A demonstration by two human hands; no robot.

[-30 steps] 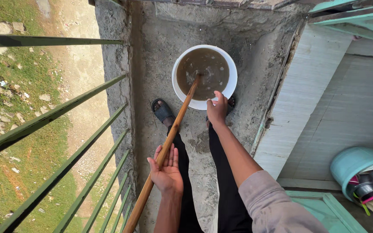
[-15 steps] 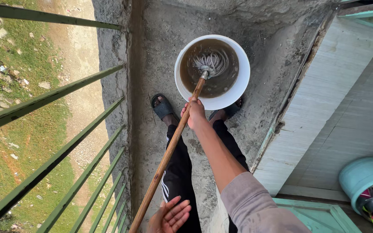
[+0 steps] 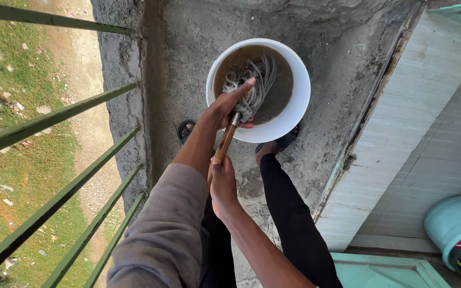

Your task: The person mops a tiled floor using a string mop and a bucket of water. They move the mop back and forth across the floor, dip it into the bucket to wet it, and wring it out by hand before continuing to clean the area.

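Observation:
A white bucket (image 3: 301,101) of muddy brown water stands on the rough concrete ledge (image 3: 342,69) in front of my feet. A string mop head (image 3: 260,80) is lifted partly out of the water, its pale strands hanging over the surface. My left hand (image 3: 224,108) reaches forward, its sleeve grey, and grips the mop where the strands meet the wooden handle (image 3: 224,143). My right hand (image 3: 222,184) is closed around the handle lower down, close to my body. My black-trousered legs and a sandalled foot (image 3: 274,148) stand just behind the bucket.
Green metal railing bars (image 3: 54,120) run along the left, with grass and dirt far below. A pale tiled wall (image 3: 401,133) and teal door frame (image 3: 380,269) close the right side. A teal tub (image 3: 452,218) with metal dishes sits at the lower right.
The mop head has risen out of the water. My left hand moved from the low end of the handle up to the mop head. My right hand slid down the handle.

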